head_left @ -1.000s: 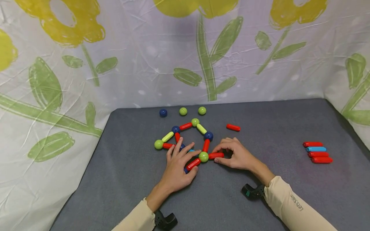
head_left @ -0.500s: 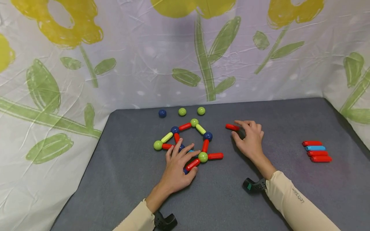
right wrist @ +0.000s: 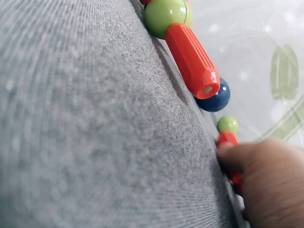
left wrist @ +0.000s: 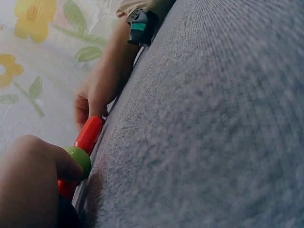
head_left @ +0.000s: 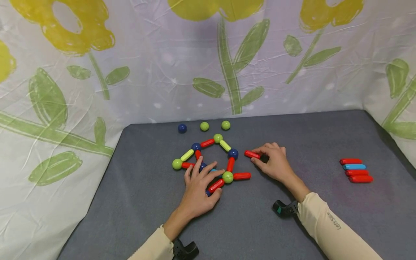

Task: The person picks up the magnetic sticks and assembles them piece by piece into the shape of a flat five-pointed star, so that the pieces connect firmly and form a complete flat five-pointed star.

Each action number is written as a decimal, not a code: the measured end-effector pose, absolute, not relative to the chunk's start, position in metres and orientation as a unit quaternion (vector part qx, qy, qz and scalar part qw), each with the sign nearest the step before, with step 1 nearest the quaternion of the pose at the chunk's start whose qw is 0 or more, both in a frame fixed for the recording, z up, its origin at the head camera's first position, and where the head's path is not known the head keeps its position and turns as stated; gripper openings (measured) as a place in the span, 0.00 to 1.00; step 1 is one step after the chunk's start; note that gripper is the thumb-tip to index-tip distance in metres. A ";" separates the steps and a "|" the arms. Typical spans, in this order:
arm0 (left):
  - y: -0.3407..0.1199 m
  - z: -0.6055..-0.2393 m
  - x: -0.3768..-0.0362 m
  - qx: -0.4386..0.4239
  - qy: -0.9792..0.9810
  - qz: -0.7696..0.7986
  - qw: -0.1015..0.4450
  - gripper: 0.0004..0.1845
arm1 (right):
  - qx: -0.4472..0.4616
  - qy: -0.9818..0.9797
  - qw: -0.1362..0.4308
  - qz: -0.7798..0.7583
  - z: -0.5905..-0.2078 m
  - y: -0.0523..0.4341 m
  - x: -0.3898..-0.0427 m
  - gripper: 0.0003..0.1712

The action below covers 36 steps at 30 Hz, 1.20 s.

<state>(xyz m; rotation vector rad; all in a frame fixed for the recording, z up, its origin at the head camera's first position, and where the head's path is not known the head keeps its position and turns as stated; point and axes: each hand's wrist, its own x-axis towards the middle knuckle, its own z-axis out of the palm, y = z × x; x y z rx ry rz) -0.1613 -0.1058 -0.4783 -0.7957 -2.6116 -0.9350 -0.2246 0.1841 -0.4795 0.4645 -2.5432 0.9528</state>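
Observation:
My left hand [head_left: 199, 191] lies with its fingers spread over the near left part of a joined shape of magnetic rods and balls, covering some of it. Around that hand show a green ball [head_left: 228, 177], a red rod [head_left: 216, 185] and a blue ball [head_left: 233, 154]. From the green ball another red rod [head_left: 242, 176] sticks out to the right, its far end free, as the right wrist view also shows. Right of the shape, my right hand [head_left: 272, 162] pinches a loose red magnetic rod [head_left: 251, 154] between thumb and fingers, low over the table.
Along the back lie a dark blue ball [head_left: 182, 128] and two green balls, one of them a green ball [head_left: 225, 125]. At the right, red rods and a blue rod [head_left: 354, 167] lie in a row. A flowered cloth [head_left: 156, 72] hangs behind the grey table [head_left: 130, 216].
My right hand left the rod attached to the green ball, reached back right to the loose red rod, took hold of it and brought it toward the shape. My left hand stayed in place.

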 end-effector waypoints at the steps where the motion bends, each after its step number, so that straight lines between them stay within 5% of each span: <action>1: -0.106 -0.478 -0.161 -0.271 -0.899 -0.321 0.127 0.25 | 0.179 -0.904 0.185 0.341 -0.479 0.183 -0.224 0.14; 36: -0.107 -0.474 -0.162 -0.265 -0.909 -0.290 0.141 0.20 | 0.200 -0.868 0.111 0.440 -0.478 0.173 -0.218 0.10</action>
